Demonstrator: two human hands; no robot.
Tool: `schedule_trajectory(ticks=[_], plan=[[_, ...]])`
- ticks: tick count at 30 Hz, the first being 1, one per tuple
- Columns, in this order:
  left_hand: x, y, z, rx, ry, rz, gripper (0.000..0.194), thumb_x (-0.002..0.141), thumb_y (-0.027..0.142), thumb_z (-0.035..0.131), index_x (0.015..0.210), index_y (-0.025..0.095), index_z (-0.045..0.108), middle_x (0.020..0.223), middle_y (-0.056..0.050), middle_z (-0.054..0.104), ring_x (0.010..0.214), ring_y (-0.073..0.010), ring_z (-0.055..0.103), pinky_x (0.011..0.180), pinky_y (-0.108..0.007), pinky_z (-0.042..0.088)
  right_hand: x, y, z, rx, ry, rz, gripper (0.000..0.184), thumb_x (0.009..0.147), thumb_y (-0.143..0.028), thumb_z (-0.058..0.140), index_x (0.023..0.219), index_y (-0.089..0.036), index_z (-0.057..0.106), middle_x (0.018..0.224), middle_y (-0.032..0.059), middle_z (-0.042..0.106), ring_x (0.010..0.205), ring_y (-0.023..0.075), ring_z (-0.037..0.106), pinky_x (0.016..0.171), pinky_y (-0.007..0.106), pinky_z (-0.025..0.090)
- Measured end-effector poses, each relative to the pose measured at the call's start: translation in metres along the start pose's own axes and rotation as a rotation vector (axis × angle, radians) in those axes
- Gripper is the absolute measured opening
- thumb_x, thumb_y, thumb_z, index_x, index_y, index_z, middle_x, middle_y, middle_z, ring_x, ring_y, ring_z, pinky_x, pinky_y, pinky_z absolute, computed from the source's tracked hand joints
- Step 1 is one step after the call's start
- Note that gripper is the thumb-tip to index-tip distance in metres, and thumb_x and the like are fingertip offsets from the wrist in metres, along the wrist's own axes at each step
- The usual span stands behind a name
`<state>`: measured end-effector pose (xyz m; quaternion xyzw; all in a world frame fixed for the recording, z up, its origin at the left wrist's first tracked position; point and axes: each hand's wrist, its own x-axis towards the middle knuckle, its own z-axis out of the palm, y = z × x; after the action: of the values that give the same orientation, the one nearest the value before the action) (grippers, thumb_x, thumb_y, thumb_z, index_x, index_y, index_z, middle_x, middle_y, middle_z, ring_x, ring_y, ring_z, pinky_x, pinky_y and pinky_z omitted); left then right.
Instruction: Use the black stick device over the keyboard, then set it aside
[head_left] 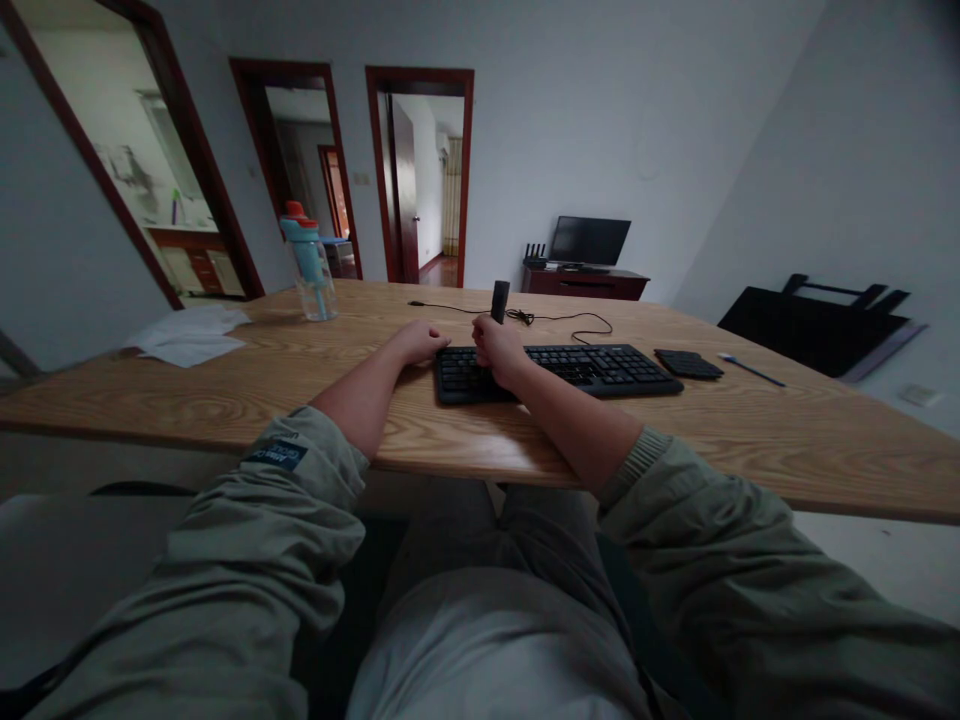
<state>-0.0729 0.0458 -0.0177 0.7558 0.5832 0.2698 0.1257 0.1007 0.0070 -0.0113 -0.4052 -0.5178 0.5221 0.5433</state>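
Note:
A black keyboard (585, 368) lies on the wooden table (300, 380) in front of me. My right hand (497, 350) is closed around a dark upright stick-shaped tool (499, 298) and holds it over the keyboard's left part. My left hand (421, 342) rests on the table at the keyboard's left end, fingers curled; whether it touches the keyboard I cannot tell. A thin black cable (555, 318) runs across the table behind the keyboard.
A blue water bottle (310, 265) with a red cap stands far left, beside white papers (189, 335). A small black pad (688, 364) and a pen (750, 369) lie right of the keyboard. Doorways and a monitor (589, 240) are behind.

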Motion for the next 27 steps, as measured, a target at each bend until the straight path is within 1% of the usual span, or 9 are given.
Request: schedule_trajectory(ticks=[3, 8, 11, 13, 16, 20, 24, 26, 27], plan=[[0.001, -0.004, 0.001, 0.005, -0.006, -0.002, 0.042, 0.081, 0.042, 0.062, 0.047, 0.019, 0.053, 0.043, 0.002, 0.041, 0.051, -0.014, 0.035, 0.056, -0.032, 0.021, -0.003, -0.005, -0.002, 0.109, -0.007, 0.012, 0.022, 0.082, -0.024, 0.051, 0.064, -0.022, 0.039, 0.05, -0.0078, 0.033, 0.038, 0.0063, 0.024, 0.037, 0.021, 0.02], [0.001, -0.006, 0.001, 0.049, -0.017, 0.014, 0.042, 0.084, 0.045, 0.057, 0.051, 0.019, 0.056, 0.046, 0.002, 0.042, 0.051, -0.0148, 0.037, 0.055, -0.032, 0.023, -0.006, -0.013, -0.005, 0.183, -0.021, 0.0, 0.026, 0.083, -0.023, 0.05, 0.061, -0.021, 0.038, 0.047, -0.0082, 0.029, 0.038, 0.006, 0.021, 0.036, 0.021, 0.017], [0.001, -0.004, 0.0, 0.037, -0.029, 0.017, 0.041, 0.083, 0.044, 0.057, 0.051, 0.019, 0.057, 0.047, 0.002, 0.045, 0.051, -0.0146, 0.037, 0.056, -0.031, 0.025, -0.004, -0.02, -0.019, 0.175, 0.0, -0.02, 0.025, 0.083, -0.023, 0.05, 0.061, -0.021, 0.038, 0.048, -0.0082, 0.029, 0.038, 0.0057, 0.02, 0.037, 0.021, 0.016], [0.0, -0.003, -0.001, 0.026, -0.034, 0.009, 0.04, 0.082, 0.045, 0.059, 0.051, 0.019, 0.058, 0.046, 0.001, 0.046, 0.051, -0.0148, 0.038, 0.057, -0.031, 0.026, 0.001, -0.027, -0.039, 0.168, 0.036, -0.045, 0.024, 0.081, -0.024, 0.051, 0.062, -0.021, 0.038, 0.049, -0.0082, 0.03, 0.039, 0.0058, 0.02, 0.037, 0.021, 0.015], [0.0, -0.003, -0.002, 0.03, -0.039, 0.004, 0.04, 0.081, 0.045, 0.059, 0.052, 0.019, 0.06, 0.048, 0.0, 0.049, 0.052, -0.0153, 0.04, 0.056, -0.031, 0.027, 0.011, -0.038, -0.084, 0.179, 0.115, -0.1, 0.023, 0.08, -0.024, 0.051, 0.061, -0.022, 0.037, 0.048, -0.0081, 0.028, 0.039, 0.0064, 0.018, 0.036, 0.021, 0.013], [0.0, -0.004, -0.003, 0.034, -0.039, 0.021, 0.038, 0.08, 0.043, 0.058, 0.05, 0.019, 0.06, 0.047, 0.0, 0.048, 0.052, -0.0157, 0.041, 0.056, -0.031, 0.027, 0.018, -0.055, -0.168, 0.148, 0.276, -0.154, 0.023, 0.08, -0.023, 0.05, 0.061, -0.022, 0.036, 0.047, -0.008, 0.027, 0.039, 0.007, 0.017, 0.035, 0.021, 0.013], [0.0, -0.004, -0.004, 0.047, -0.03, 0.013, 0.035, 0.077, 0.044, 0.058, 0.052, 0.02, 0.062, 0.049, 0.0, 0.051, 0.053, -0.016, 0.043, 0.056, -0.031, 0.028, 0.005, -0.063, -0.259, 0.105, 0.52, -0.166, 0.026, 0.083, -0.018, 0.047, 0.06, -0.023, 0.036, 0.049, -0.0073, 0.028, 0.04, 0.0075, 0.017, 0.037, 0.024, 0.011], [0.0, -0.004, -0.004, 0.052, -0.037, 0.004, 0.034, 0.077, 0.045, 0.059, 0.053, 0.02, 0.062, 0.05, 0.0, 0.052, 0.055, -0.0165, 0.044, 0.056, -0.031, 0.028, -0.006, -0.063, -0.299, 0.078, 0.629, -0.165, 0.028, 0.085, -0.015, 0.046, 0.06, -0.023, 0.037, 0.05, -0.0067, 0.028, 0.04, 0.0074, 0.02, 0.039, 0.025, 0.012], [0.0, -0.004, -0.005, 0.053, -0.04, -0.003, 0.035, 0.076, 0.046, 0.059, 0.053, 0.02, 0.062, 0.05, -0.001, 0.053, 0.055, -0.0168, 0.044, 0.056, -0.031, 0.028, -0.012, -0.063, -0.316, 0.086, 0.66, -0.153, 0.03, 0.086, -0.014, 0.045, 0.059, -0.023, 0.036, 0.05, -0.0063, 0.028, 0.04, 0.0071, 0.02, 0.04, 0.026, 0.012]])
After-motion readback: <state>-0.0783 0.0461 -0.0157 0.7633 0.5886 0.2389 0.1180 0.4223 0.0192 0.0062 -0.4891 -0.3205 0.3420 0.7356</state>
